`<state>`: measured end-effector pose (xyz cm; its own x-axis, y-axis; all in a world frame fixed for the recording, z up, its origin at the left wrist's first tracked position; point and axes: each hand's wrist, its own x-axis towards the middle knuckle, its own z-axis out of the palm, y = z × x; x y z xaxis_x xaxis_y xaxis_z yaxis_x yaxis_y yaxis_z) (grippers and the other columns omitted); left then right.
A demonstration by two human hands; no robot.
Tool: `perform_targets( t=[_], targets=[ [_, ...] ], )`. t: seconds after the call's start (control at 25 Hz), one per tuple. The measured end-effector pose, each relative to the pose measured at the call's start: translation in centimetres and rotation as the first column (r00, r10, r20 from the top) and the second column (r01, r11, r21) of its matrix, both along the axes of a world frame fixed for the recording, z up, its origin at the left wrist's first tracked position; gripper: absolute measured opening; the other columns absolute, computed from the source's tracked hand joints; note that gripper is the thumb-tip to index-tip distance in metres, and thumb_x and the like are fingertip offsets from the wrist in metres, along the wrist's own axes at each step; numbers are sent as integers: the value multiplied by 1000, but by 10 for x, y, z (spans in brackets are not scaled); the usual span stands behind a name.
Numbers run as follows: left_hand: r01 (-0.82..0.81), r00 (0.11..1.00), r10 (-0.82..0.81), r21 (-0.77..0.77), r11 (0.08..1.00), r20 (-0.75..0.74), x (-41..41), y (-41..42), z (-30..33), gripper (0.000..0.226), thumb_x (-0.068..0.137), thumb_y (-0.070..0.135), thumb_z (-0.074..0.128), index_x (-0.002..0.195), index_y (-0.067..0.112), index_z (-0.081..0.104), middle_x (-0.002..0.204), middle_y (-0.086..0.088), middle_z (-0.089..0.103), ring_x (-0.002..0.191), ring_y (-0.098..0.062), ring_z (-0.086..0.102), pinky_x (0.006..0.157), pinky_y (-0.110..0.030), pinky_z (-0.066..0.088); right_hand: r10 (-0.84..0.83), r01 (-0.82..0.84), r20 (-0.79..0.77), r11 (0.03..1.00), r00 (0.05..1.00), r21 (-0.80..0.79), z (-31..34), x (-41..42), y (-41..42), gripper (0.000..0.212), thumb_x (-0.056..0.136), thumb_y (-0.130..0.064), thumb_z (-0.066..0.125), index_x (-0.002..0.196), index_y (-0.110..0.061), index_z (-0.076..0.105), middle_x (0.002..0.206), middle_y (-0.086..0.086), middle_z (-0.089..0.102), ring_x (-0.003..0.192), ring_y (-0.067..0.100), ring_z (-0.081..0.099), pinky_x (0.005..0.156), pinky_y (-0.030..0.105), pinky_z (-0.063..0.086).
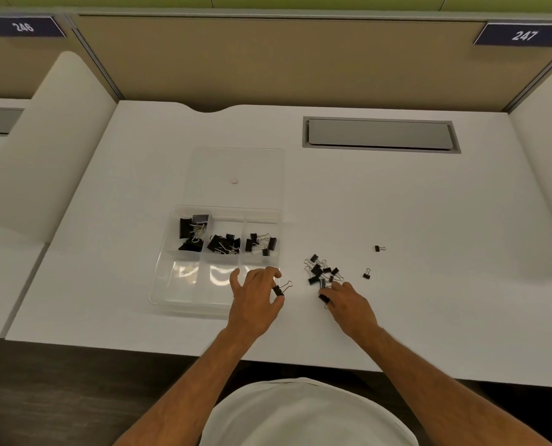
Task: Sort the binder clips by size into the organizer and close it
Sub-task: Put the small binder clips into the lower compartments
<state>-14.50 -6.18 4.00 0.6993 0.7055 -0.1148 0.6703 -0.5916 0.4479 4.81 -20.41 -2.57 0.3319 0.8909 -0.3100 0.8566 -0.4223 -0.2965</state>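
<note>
Left hand (255, 300) pinches a binder clip (279, 289); right hand (345, 304) grips another clip (323, 297); signs read 246 (23, 26), 247 (524, 35).

Two bare forearms are seen reaching from the bottom edge of the view, uncovered from the elbow down to the wrist, with no sleeve, watch, bracelet or ring shown on either. The left hand (254, 300) and the right hand (348, 304) are ungloved. Below and between the arms, a plain white garment (303, 413) is worn over the torso, smooth and unmarked
</note>
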Motion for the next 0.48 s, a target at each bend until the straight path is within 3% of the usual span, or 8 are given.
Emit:
perform_targets(
  t=[0.48],
  targets=[
    [75,990,-70,-41,996,121,-40,54,-18,41,82,34,70,116,33,49,94,22,54,113,-3,51,113,-35,0,-269,271,-48,963,962,19,-4,-15,11,12,94,-19,55,106,-22,58,102,-7,58,97,16,54,71,29,49]
  ],
)
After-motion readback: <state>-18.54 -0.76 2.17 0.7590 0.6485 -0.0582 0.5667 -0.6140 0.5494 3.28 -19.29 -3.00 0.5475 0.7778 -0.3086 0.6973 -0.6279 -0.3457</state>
